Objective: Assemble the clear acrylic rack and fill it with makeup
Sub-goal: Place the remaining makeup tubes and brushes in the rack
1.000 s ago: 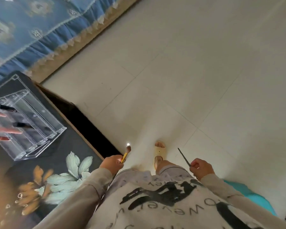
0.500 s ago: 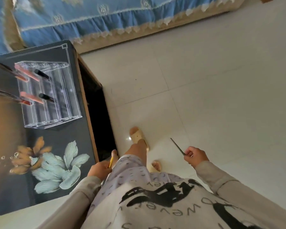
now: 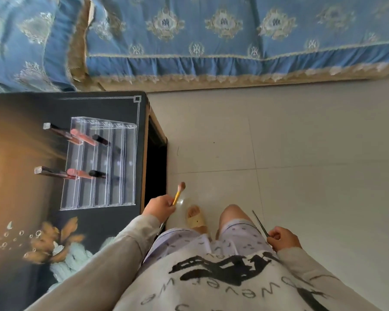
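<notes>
Down at about 7 o'clock from the picture's middle, the left hand [image 3: 161, 208] hangs just off the right edge of the tabletop [image 3: 16, 153], its grip curled shut around the yellow handle of a makeup brush [image 3: 179, 192]; the pinkish bristle head points up and away toward 1 o'clock. At roughly 5 o'clock the right hand [image 3: 283, 239] is likewise closed — its grip pinches a thin dark stick [image 3: 259, 222], too slim to name for certain, which slants up toward 11 o'clock over the pale tiled floor [image 3: 312, 142].

The clear acrylic rack [image 3: 101, 164] stands assembled on the dark, flower-printed tabletop at about 9 o'clock, well apart from both hands. It rises in stepped rows. Two groups of makeup sit in it, one toward the far end and one toward the middle: each shows a dark tube with a square silver cap [image 3: 54, 130], a pink lip-gloss tube [image 3: 83, 136] and a short black item [image 3: 100, 140], leaning left out of their rows. The rows nearest the right side of the rack look bare.

Between the hands a knee and a foot in a yellow sandal [image 3: 195, 218] show above the printed grey sweatshirt [image 3: 211, 277]. A bed with a blue patterned cover [image 3: 211, 30] runs across the 12 o'clock side.
</notes>
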{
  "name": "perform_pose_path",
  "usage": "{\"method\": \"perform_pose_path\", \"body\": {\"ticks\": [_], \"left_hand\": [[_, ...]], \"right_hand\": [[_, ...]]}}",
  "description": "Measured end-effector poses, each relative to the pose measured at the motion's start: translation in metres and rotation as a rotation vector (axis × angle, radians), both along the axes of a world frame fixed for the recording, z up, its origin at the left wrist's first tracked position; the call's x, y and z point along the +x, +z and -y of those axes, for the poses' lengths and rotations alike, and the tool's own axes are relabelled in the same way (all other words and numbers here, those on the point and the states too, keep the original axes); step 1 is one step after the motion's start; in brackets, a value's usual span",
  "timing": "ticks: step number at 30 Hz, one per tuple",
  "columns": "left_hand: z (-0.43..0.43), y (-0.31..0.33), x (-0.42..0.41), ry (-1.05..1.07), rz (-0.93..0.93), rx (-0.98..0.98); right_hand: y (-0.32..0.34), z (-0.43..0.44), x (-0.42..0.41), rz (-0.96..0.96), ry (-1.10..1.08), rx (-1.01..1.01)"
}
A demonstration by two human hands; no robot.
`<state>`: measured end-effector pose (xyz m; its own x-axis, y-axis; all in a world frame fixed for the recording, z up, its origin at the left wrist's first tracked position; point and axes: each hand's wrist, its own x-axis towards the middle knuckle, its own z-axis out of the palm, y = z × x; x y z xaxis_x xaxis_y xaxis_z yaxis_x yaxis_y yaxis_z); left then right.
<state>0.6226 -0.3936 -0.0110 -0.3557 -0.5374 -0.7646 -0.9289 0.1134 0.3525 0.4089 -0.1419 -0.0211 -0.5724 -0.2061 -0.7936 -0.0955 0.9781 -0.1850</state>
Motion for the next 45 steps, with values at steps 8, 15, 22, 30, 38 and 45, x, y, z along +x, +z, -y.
{"method": "perform_pose_path", "body": {"ticks": [8,15,22,30,38,45], "left_hand": [[0.038,-0.003,-0.017,0.253,-0.002,-0.042],[0.029,-0.004,-0.025,0.497,0.148,0.056],[-0.016,-0.006,-0.046,0.961,0.151,0.098],[-0.077,-0.023,-0.07,1.419,0.132,0.231],[-0.04,-0.021,-0.042,1.474,0.057,0.199],[0.015,-0.007,0.0,1.443,0.006,0.027]], "right_hand": [[-0.002,0.106,-0.075,0.005,0.22,-0.015],[-0.012,0.238,-0.135,0.022,0.614,-0.071],[-0.011,0.353,-0.137,0.094,1.092,-0.108],[-0.012,0.421,-0.104,0.105,1.352,-0.122],[-0.014,0.443,-0.067,0.071,1.441,-0.062],[-0.016,0.463,-0.043,0.053,1.402,-0.04]]}}
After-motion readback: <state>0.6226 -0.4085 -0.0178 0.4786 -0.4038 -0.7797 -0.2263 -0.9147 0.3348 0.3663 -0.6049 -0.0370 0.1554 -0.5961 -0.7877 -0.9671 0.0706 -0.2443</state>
